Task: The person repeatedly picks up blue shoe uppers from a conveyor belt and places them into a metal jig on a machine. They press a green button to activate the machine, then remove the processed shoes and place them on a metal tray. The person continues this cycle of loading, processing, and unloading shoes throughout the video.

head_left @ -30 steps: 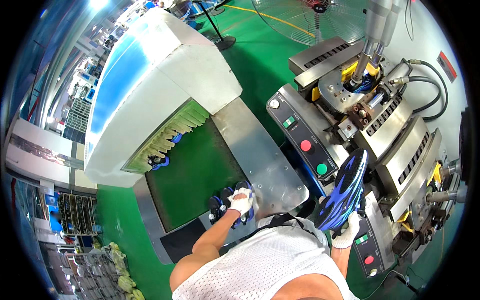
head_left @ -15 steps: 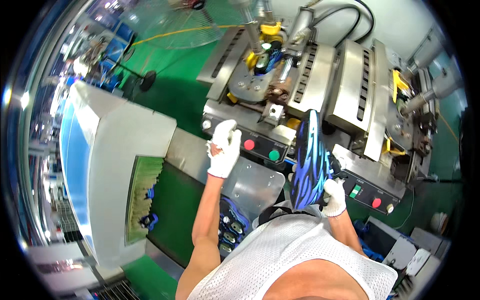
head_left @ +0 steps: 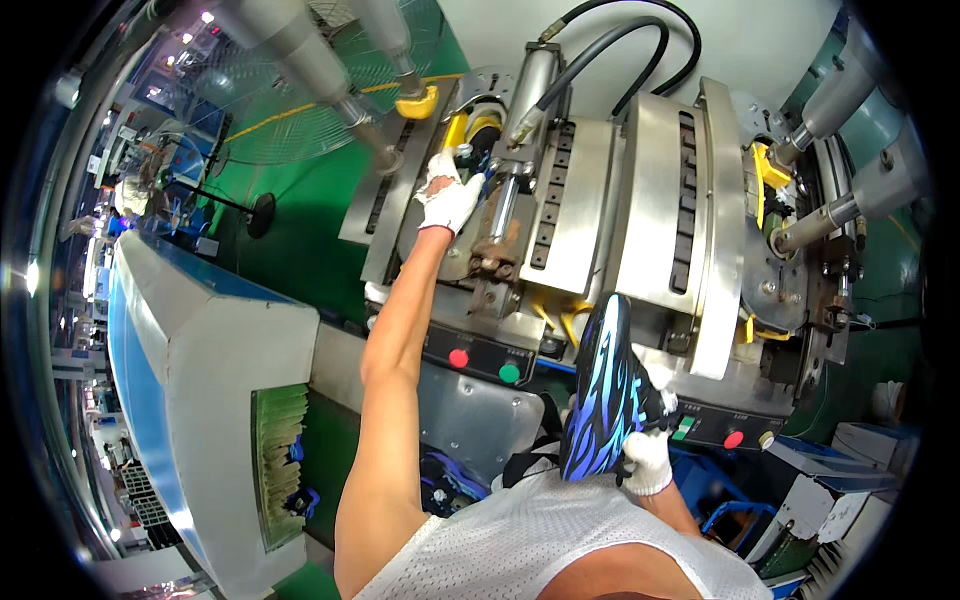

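My right hand (head_left: 648, 462), in a white knit glove, is closed on the heel end of a black shoe (head_left: 600, 395) with blue and purple flame markings, held before my body. My left hand (head_left: 450, 198), in a worn white glove with skin showing through, reaches into the left station of a metal press machine (head_left: 575, 200). Its fingers close round a second shoe (head_left: 486, 178), dark and blue, mostly hidden behind the glove and metal parts. Close by are a yellow pad (head_left: 418, 103) on a slanted rod and another yellow piece by the shoe.
Red (head_left: 458, 357) and green (head_left: 510, 373) buttons sit on the machine's front panel. Metal cylinders (head_left: 835, 95) slant over the right station. Black hoses arch behind. A pale cabinet (head_left: 215, 370) with a bristled opening stands at left, a fan (head_left: 330, 85) beyond. More dark-blue shoes lie below my left arm.
My left hand has gone from above the front panel forward into the left station, onto the shoe there. The rods and yellow pad have swung away from that shoe. My right hand still holds its shoe.
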Motion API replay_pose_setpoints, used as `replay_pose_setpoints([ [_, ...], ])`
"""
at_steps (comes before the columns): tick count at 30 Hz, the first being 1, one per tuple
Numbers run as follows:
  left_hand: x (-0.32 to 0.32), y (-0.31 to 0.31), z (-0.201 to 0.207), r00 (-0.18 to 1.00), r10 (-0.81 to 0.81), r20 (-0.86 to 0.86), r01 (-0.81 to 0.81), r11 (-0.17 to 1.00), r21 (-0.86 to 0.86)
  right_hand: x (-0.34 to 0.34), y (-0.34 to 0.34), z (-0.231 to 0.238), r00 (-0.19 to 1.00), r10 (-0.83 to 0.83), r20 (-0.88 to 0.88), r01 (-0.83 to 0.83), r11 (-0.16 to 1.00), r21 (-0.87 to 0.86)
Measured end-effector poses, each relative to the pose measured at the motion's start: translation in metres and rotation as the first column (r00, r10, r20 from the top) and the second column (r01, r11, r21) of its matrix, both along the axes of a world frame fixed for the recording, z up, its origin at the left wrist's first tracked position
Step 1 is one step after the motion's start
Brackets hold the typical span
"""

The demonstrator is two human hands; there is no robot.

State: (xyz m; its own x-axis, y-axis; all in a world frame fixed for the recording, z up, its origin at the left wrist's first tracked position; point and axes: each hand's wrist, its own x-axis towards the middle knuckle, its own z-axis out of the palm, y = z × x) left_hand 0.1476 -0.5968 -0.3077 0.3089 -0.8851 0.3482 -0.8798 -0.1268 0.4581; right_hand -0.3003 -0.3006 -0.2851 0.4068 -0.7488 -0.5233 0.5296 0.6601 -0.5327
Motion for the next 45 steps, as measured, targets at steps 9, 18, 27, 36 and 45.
replay_pose_setpoints([
  [9,0.007,-0.048,0.051,0.976,0.202,-0.076,-0.158,0.906,0.392,0.004,-0.021,0.041,0.973,0.033,-0.227,-0.012,0.995,0.095],
  [18,-0.014,0.180,0.127,0.901,0.084,-0.425,-0.132,0.988,-0.084,0.059,-0.054,0.048,0.982,0.026,-0.188,-0.049,0.992,-0.118],
  [27,-0.080,0.459,-0.021,0.638,0.623,-0.452,-0.514,0.782,0.353,0.303,-0.205,0.103,0.963,0.141,-0.229,-0.201,0.943,-0.266],
  [36,-0.178,0.552,-0.138,0.453,0.828,-0.330,-0.719,0.558,0.414,0.407,-0.433,-0.085,0.353,-0.147,-0.924,-0.506,0.801,-0.321],
  [45,-0.228,0.536,-0.172,0.189,0.950,-0.248,-0.827,0.290,0.481,0.436,-0.500,-0.133,-0.307,-0.423,-0.852,-0.949,0.073,0.306],
])
